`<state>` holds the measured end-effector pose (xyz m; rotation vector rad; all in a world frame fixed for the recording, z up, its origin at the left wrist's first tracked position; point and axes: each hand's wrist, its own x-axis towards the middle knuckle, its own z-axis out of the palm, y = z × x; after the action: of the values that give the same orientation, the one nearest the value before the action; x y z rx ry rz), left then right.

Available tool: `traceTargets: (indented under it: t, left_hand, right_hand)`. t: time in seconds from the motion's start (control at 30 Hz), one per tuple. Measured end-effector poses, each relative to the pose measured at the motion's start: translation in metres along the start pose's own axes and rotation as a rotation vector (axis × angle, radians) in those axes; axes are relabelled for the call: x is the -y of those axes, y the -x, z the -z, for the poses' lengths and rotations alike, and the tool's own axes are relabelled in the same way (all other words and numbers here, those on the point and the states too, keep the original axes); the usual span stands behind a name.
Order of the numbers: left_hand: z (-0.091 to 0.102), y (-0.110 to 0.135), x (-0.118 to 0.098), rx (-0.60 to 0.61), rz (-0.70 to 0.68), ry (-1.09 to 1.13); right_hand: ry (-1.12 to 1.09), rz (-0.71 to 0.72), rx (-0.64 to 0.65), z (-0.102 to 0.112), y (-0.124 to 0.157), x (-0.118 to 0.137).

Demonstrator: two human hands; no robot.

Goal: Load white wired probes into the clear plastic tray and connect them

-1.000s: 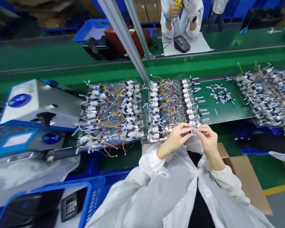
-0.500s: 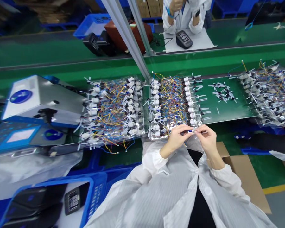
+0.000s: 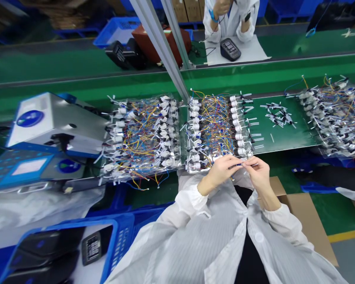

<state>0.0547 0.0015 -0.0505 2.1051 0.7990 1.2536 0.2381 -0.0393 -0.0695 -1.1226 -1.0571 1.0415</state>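
Note:
My left hand (image 3: 224, 170) and my right hand (image 3: 258, 172) meet at the front edge of the middle tray. Thumb and fingers of both are pinched together on one small wired part (image 3: 240, 164), mostly covered by the fingertips. A bit of blue and white shows, with a short wire end under my left hand. Just beyond them lies the middle clear plastic tray of wired parts (image 3: 217, 124), white and black cylinders in two columns with red, yellow and blue wires between. Thin white tubes stick out at its right side.
A second tray of wired parts (image 3: 142, 134) lies left, beside a grey-blue machine (image 3: 57, 124). Loose black-and-white tube pieces (image 3: 279, 114) lie right, before another wired pile (image 3: 340, 118). A metal post (image 3: 162, 47) rises behind. A co-worker sits opposite near a display device (image 3: 230, 49).
My fingertips have drawn closer together, and less of the small part shows between them. The whole view has shifted slightly; the trays lie as before.

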Motion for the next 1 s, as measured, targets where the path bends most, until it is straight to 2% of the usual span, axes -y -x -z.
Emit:
traceTargets:
  t: [0.13,0.37,0.47,0.63,1.0]
  left_hand:
    - [0.009,-0.004,-0.001,0.142,-0.112,-0.084]
    - [0.008,-0.002,0.004,0.195,-0.103,-0.15]
    - [0.005,-0.003,0.008,0.136,-0.126,-0.105]
    - [0.0,0.002,0.012,0.034,-0.074,-0.098]
    - [-0.006,0.007,0.016,-0.028,-0.089,-0.059]
  right_hand:
    - [0.018,0.003,0.027,0.001,0.002,0.002]
    - [0.133,-0.017,0.032,0.002,0.001,0.006]
    - [0.119,0.008,0.03,0.002,-0.004,0.009]
    - [0.052,0.048,-0.045,-0.002,-0.006,0.006]
    - [0.073,0.016,-0.032,-0.007,-0.005,0.007]
